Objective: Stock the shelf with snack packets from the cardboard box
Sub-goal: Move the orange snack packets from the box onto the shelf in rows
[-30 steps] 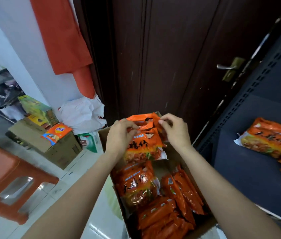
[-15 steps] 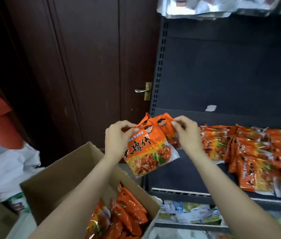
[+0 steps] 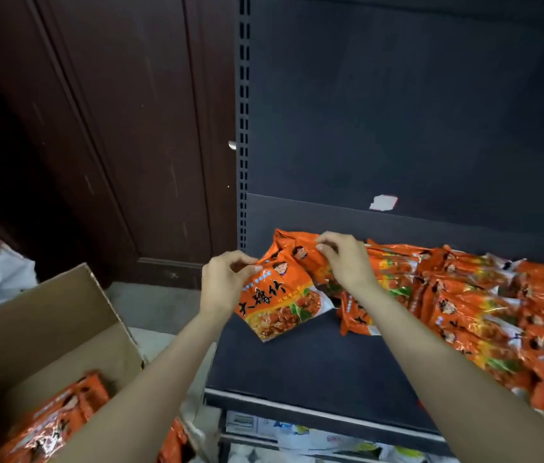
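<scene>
A small shop: dark slotted retail shelving (image 3: 314, 365) stocked with identical orange snack packets (image 3: 484, 305), beside a cardboard box (image 3: 46, 329).

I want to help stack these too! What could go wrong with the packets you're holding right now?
1. The left hand and right hand pinch the held packets only by their top edges, so one might slip and fall.
2. They hang near the shelf's left end, so a dropped packet might land on the floor.
3. The stocked packets lie in a loose, overlapping pile; pushing more in might shove some off.
</scene>
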The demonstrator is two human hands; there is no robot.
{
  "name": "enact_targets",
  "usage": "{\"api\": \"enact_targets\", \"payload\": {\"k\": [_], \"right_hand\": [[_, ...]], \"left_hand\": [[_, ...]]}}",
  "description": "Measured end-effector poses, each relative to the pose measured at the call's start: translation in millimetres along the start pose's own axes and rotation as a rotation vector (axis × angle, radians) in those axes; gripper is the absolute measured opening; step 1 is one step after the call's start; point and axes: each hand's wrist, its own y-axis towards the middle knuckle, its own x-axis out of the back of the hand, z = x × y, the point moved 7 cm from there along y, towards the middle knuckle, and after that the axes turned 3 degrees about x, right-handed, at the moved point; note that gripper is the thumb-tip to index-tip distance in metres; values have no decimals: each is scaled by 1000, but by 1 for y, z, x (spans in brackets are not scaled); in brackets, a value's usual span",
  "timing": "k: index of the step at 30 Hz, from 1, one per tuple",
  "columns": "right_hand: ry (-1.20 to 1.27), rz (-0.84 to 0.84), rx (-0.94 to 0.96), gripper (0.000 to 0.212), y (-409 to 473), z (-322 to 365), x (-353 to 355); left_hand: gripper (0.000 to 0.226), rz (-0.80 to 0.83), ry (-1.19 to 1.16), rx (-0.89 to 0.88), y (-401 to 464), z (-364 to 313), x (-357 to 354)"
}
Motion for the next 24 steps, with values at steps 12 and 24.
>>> {"api": "enact_targets", "payload": {"k": [12, 24], "right_hand": [[-38, 303, 147, 56, 0, -15, -38], [-529, 128, 262, 72, -16, -18, -36]], "left_hand": [[12, -54, -235, 254, 18, 45, -31], [12, 46, -529, 344, 17, 68, -78]]}}
